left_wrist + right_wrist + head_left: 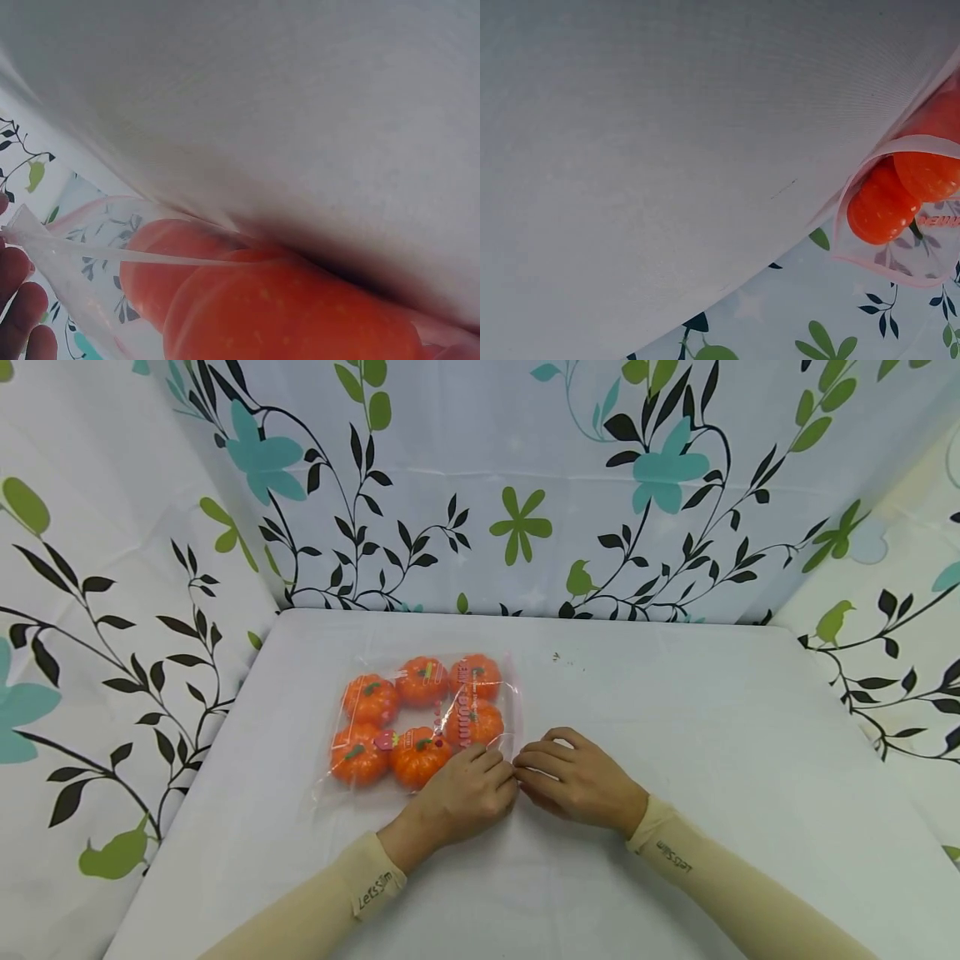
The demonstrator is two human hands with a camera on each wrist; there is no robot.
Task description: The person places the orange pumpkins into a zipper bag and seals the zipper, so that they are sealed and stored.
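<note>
A clear zip bag (516, 702) with pink print and a pinkish edge lies flat on the table, left of the middle. Inside sit several small orange toy pumpkins (420, 758) with green stems, arranged in a ring. My left hand (476, 789) grips the bag's near right corner and partly covers it. From the other side, my right hand (581, 781) pinches that same corner, its fingertips meeting the left ones. Close up in the left wrist view, fingers (22, 311) stand at the lifted bag corner. The right wrist view shows the bag's rounded far corner (842, 232), but no hand.
A white cloth covers the table (712, 718). Some small dark specks (557, 657) mark it beyond the bag. Behind it hangs a curtain (465, 460) printed with leaves, flowers and birds, and similar cloth closes both sides.
</note>
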